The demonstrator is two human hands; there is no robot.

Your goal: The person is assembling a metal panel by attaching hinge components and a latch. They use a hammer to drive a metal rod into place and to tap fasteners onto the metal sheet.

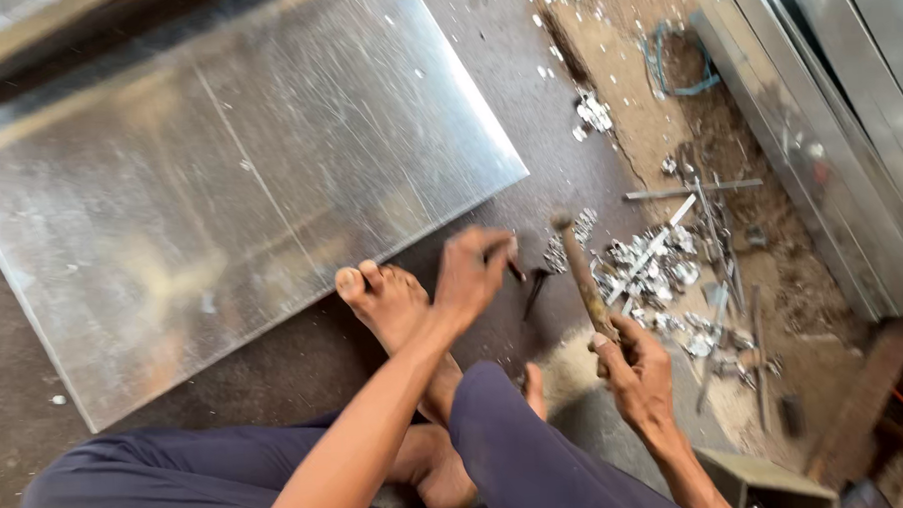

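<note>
I sit on the floor with my bare foot point(388, 301) stretched out in front of me. My right hand point(630, 363) grips the wooden handle of a hammer point(582, 269), whose head points up and away from me. My left hand point(477, 268) is closed around a small dark metal tool point(515, 272), blurred, just left of the hammer. A thin dark piece point(535, 291) stands on the floor between the two hands. A large shiny metal sheet point(219, 182) lies flat on the floor beyond my foot.
A heap of shiny metal scraps and thin rods point(672, 266) lies right of the hammer. Long folded metal sections point(837, 120) run along the right edge. A blue loop of cord point(680, 61) sits on the dirt. A rusty bar point(862, 400) lies at lower right.
</note>
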